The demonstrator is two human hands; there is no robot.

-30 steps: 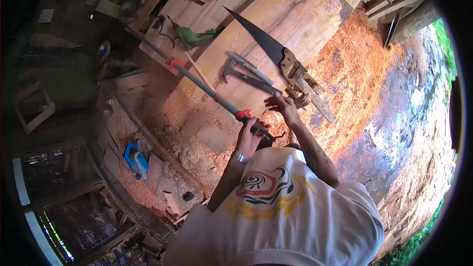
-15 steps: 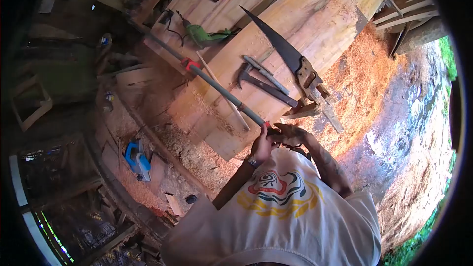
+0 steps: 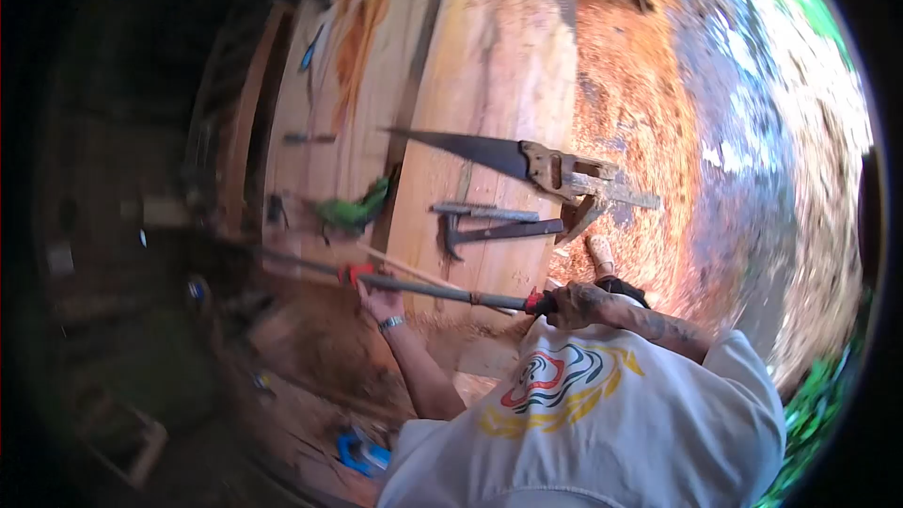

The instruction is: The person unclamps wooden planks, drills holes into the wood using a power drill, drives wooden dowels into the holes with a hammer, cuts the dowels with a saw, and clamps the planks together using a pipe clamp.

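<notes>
A long grey pipe clamp (image 3: 433, 289) with red fittings stretches across the front of me, its far end running left into shadow. My right hand (image 3: 576, 306) is closed around its near end, just beside a red fitting close to my shirt. Farther along, my left hand (image 3: 379, 301) holds it at the other red fitting, fingers partly hidden behind it. Just beyond the pipe, a claw hammer (image 3: 508, 231) and a short grey rod (image 3: 484, 213) lie on a wide board. A thin wooden strip (image 3: 414, 268) lies beside the clamp.
A handsaw (image 3: 489, 155) rests across the wide wooden board (image 3: 489, 56). A green power tool (image 3: 353, 212) and a chisel-like tool (image 3: 313, 47) lie on the board to the left. A blue power tool (image 3: 362, 452) sits low at left. Wood shavings (image 3: 630, 113) cover the ground at right.
My left hand has moved away from my right hand, out along the pipe to the farther red fitting. My right hand stays at the near end. The view has turned.
</notes>
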